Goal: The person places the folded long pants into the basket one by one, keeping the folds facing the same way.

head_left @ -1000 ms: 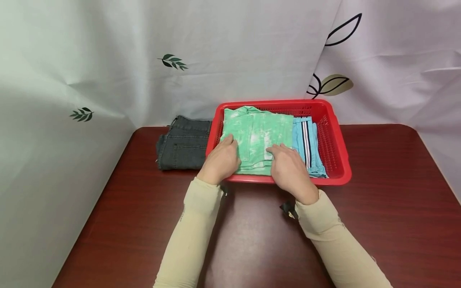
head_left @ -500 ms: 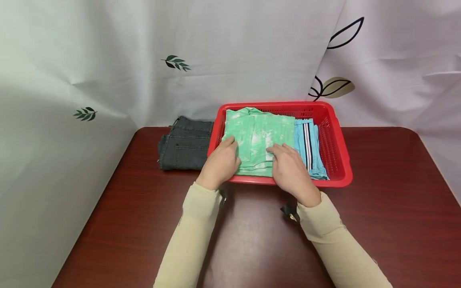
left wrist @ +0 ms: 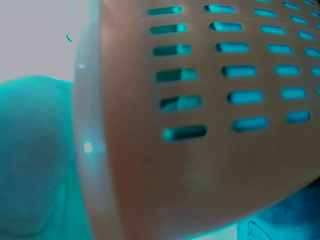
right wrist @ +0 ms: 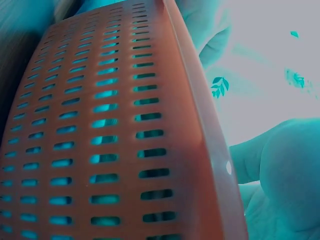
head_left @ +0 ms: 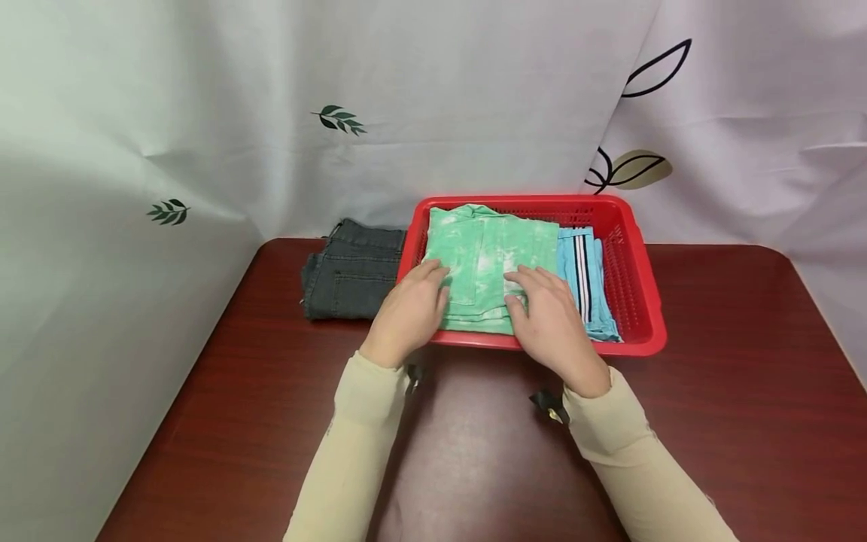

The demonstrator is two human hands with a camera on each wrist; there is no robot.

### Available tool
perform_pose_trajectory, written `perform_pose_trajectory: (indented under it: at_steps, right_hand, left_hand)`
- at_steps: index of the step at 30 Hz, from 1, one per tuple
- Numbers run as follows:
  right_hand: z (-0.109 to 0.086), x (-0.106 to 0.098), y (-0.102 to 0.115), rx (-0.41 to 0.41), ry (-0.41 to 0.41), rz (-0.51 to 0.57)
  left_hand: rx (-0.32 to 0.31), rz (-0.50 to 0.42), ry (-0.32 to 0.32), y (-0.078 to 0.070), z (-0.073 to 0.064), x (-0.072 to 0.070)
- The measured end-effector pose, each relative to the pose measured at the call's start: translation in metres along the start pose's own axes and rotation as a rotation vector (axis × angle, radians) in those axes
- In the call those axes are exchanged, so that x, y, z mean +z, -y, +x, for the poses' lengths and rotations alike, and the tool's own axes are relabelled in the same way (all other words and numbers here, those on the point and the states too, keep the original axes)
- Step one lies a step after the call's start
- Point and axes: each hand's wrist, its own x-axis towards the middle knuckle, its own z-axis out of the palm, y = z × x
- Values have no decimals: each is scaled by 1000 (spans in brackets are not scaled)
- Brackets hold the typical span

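Two hands (head_left: 409,310) (head_left: 550,320) at one green bundle (head_left: 482,256) in one red basket (head_left: 626,282)

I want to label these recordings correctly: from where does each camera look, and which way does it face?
Head: worn on the head, facing forward and down at the red basket and green garment; left hand, right hand and sleeves show.
Left wrist: worn there, facing the basket's slotted wall closely; probably the left hand, partly, fills the left side.
Right wrist: worn there, looking along the slotted wall; part of the right hand shows lower right.
Shared: the slotted wall, in both wrist views.
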Motion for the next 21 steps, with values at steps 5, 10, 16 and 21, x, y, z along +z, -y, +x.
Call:
perform_pose_trajectory:
  at_steps: [5, 10, 16, 21]
  right_hand:
    - [-1, 0, 3, -24, -17, 15]
    - [-3, -1, 4, -19, -29, 34]
    - [-5, -1, 7, -29, -58, 70]
    - [-6, 0, 10, -67, -86, 98]
  left_hand:
    - [2, -9, -34, 1, -7, -5]
    - [-9, -7, -54, 3, -14, -8]
    - [-14, -35, -104, 7, -21, -12]
    - [-24, -68, -151, 14, -26, -14]
